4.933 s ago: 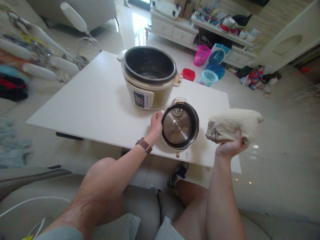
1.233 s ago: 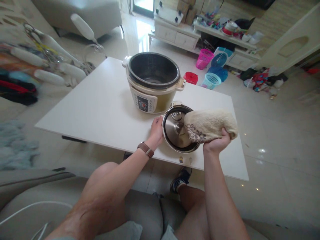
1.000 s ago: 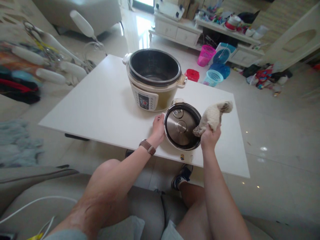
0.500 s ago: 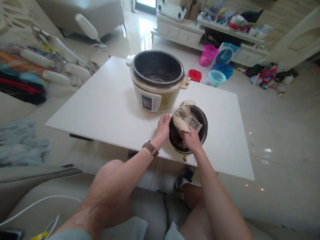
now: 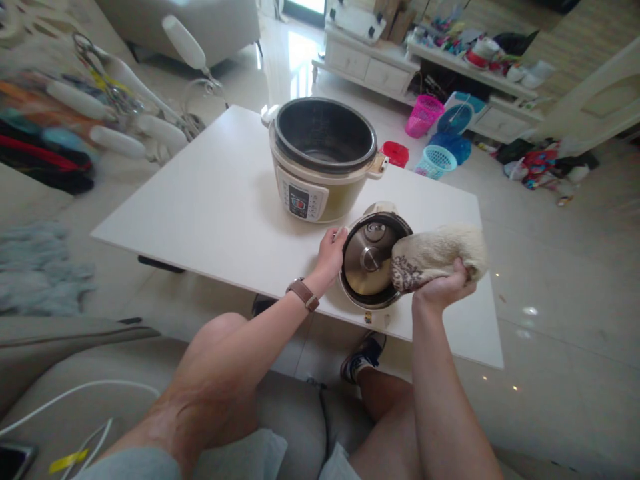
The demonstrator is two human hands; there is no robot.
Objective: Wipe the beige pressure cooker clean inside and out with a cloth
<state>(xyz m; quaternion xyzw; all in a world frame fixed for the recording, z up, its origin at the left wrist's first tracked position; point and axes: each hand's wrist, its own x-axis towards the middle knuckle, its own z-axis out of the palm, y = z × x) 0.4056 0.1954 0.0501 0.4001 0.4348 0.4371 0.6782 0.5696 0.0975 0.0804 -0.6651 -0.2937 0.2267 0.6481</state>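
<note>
The lid (image 5: pixel 370 257) is off the cooker (image 5: pixel 325 175), whose mouth stands open, and the cloth (image 5: pixel 440 250) is at the lid's right edge. Handling of the lid looks partway along: its inner side lies bare over most of its width, and it has not been set on the cooker. Whether the steel is clean, wet or dry is too fine to tell, so how much remains to be done on it is unclear.

The lid is at the near edge of the counter (image 5: pixel 215 207), in front of the cooker and toward its right. Being round, it has no long axis across its face; the inner side is turned up toward the person, and the pale tab on its rim points away, toward the far side. The cloth's long axis runs roughly left to right, with the patterned end pointing left over the rim; whether it presses on the lid cannot be told.

The left hand (image 5: pixel 331 257) has its fingers closed on the lid's left edge. The right hand (image 5: pixel 445 287) holds the cloth from below, thumb on the near side. The cooker is upright, its panel (image 5: pixel 303 200) facing the person.
</note>
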